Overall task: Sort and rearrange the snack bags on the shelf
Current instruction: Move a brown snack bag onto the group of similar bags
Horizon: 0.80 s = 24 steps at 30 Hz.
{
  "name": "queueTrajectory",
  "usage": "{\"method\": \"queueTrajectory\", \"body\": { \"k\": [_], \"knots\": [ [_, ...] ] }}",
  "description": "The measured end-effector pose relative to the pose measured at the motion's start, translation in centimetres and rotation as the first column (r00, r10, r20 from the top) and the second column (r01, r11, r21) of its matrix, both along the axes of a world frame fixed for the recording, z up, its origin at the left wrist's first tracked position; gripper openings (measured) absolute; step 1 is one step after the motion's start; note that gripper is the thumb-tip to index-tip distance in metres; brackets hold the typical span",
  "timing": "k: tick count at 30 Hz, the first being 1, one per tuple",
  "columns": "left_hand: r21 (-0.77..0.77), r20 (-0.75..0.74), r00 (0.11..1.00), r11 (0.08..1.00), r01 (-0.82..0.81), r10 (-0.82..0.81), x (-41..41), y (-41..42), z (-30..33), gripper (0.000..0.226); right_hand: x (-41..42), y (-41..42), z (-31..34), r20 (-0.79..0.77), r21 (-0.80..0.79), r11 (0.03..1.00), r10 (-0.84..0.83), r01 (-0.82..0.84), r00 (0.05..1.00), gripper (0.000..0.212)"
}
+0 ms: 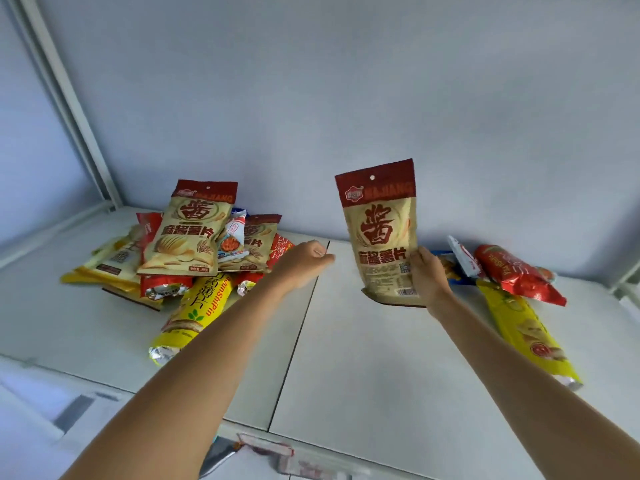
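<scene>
Right hand (427, 275) clamps light, crinkly chip bag (382, 233) at its 5 o'clock corner; left hand (304, 263) fisted, empty.

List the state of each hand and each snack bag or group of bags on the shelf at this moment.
Right hand: gripping the tan chip bag, held upright.
Left hand: loosely closed, empty, over the shelf.
Left pile: jumbled, overlapping, unsorted.
Yellow tube bag: lying flat at the pile's front.
Right yellow bag: lying flat.
Red bag: lying over the right yellow bag's far end.
</scene>
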<state>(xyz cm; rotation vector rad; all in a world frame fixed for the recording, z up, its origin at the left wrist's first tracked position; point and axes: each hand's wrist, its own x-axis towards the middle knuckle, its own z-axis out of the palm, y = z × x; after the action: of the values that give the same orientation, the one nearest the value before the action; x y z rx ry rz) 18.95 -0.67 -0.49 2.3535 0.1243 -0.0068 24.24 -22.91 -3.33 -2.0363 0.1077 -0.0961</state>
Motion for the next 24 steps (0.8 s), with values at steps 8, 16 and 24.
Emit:
{"method": "queueTrajectory", "body": {
  "k": [8, 16, 24],
  "knots": [
    [-0.644, 0.019, 1.0, 0.764, 0.024, -0.015, -4.7, 0.7, 4.3, 0.053, -11.6, 4.7, 2.2, -0.12, 0.49, 0.871, 0.113, -0.041, 0.986, 0.027],
    [-0.694, 0.086, 0.995, 0.714, 0.093, -0.047, -11.8, 3.2, 6.4, 0.017, -20.5, 8.0, 4.7, -0.119, 0.405, 0.913, 0.012, 0.038, 0.993, 0.016],
    [-0.633, 0.176, 0.967, 0.773, -0.032, 0.184, -17.0, 2.9, 7.7, 0.026, -29.6, 12.8, 5.2, 0.181, -0.415, 0.91, 0.071, 0.011, 0.981, 0.046]
  ]
}}
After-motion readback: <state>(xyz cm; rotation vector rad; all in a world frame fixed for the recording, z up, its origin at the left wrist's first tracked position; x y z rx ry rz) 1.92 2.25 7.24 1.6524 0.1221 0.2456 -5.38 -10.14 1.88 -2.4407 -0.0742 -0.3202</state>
